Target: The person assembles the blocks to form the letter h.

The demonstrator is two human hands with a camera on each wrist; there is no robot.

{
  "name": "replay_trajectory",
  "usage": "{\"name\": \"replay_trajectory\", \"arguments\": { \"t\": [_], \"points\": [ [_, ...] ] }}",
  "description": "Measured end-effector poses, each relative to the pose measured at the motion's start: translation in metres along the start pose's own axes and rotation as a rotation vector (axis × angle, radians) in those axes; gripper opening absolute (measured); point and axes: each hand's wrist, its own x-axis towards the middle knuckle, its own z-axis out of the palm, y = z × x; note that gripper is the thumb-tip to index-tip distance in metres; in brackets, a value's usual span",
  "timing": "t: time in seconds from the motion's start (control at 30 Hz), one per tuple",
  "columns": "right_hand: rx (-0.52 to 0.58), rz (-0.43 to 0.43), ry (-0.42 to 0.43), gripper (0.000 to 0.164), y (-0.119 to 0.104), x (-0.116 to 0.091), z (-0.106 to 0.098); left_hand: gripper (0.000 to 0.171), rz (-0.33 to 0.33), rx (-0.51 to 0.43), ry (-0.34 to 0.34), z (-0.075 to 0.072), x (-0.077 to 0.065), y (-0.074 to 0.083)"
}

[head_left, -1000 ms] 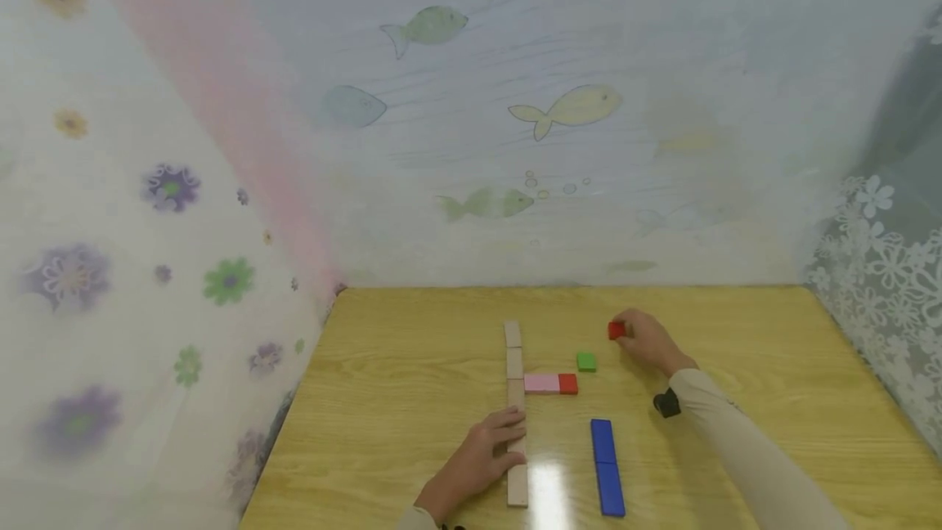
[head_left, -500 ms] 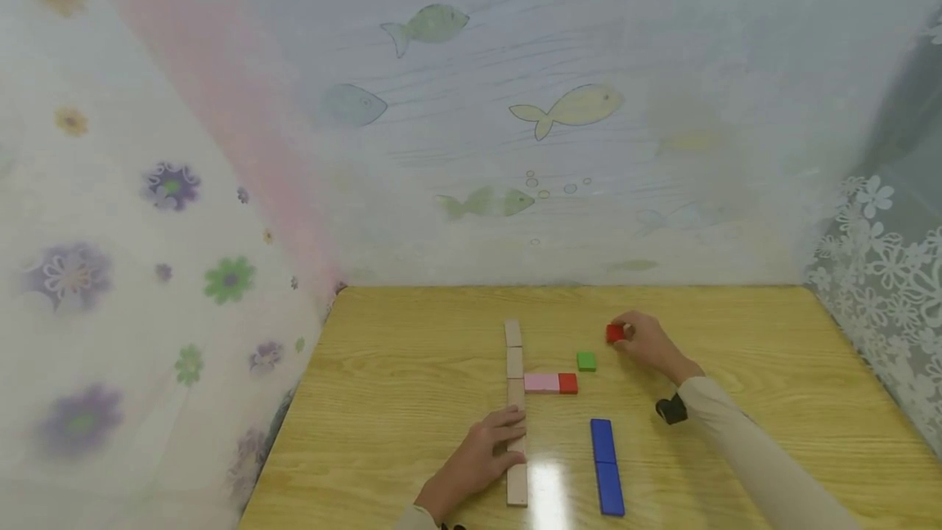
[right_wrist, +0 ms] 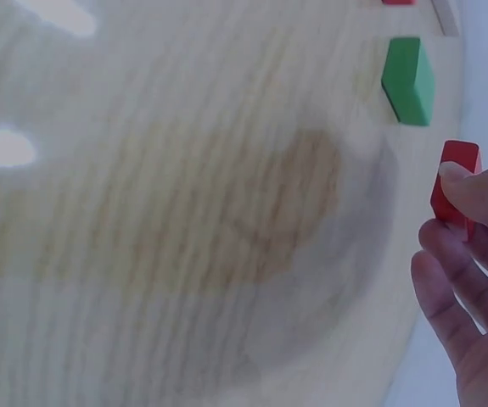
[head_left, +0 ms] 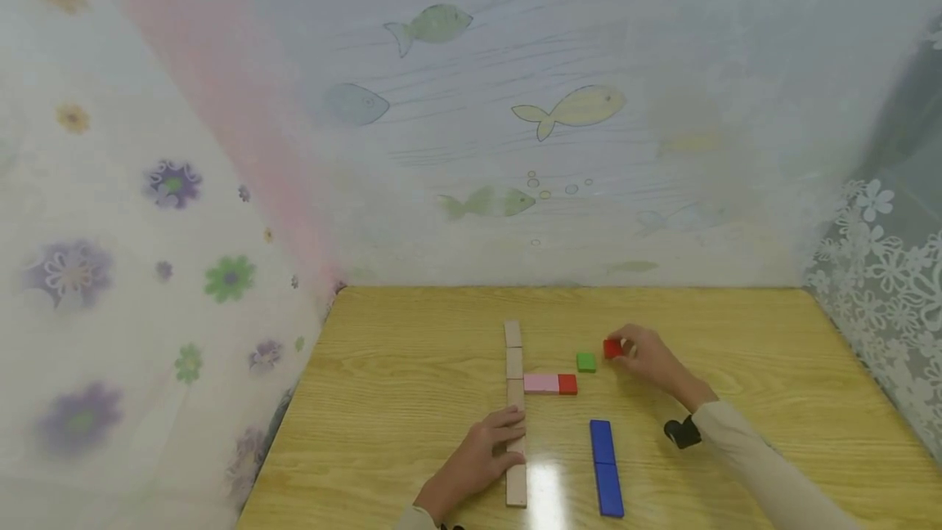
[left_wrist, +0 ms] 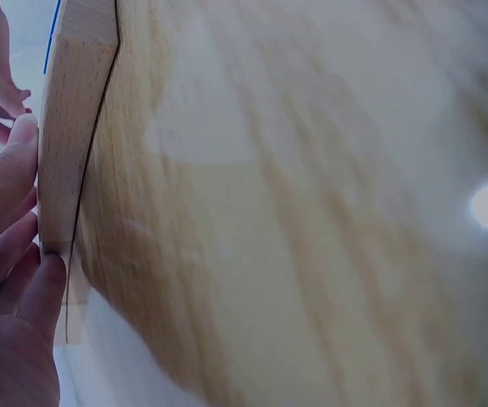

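My right hand (head_left: 648, 354) pinches a small red block (head_left: 612, 348) between thumb and fingers, just right of a green block (head_left: 585, 363). The right wrist view has the held red block (right_wrist: 457, 182) upright against the fingers, with the green block (right_wrist: 409, 80) beyond it. My left hand (head_left: 478, 452) rests across a long row of plain wooden blocks (head_left: 514, 362). Up close in the left wrist view, one fingertip (left_wrist: 54, 264) touches the side of a wooden block (left_wrist: 74, 110). A pink block (head_left: 541, 384) and a second red block (head_left: 567, 384) branch rightward off the row.
Two blue blocks (head_left: 607, 467) lie end to end, right of the row. The wood-grain table (head_left: 412, 325) meets a fish-patterned curtain (head_left: 589, 227) at its back edge. A flower-patterned curtain (head_left: 147, 334) hangs on the left, white lace (head_left: 890, 268) on the right.
My right hand has brought the red block slightly nearer and to the left, closer to the green block. The left hand has stayed in place on the wooden row.
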Motion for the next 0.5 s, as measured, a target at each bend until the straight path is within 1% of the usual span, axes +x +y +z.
{"name": "replay_trajectory", "arguments": {
  "t": [0.33, 0.5],
  "points": [
    [0.013, -0.034, -0.012, 0.030, -0.011, -0.013, 0.009, 0.041, 0.013, 0.004, 0.004, -0.001, -0.001, -0.001],
    [0.028, -0.028, -0.031, 0.031, -0.016, -0.018, 0.014, 0.041, 0.004, -0.002, 0.002, 0.000, 0.000, 0.000]
  ]
}}
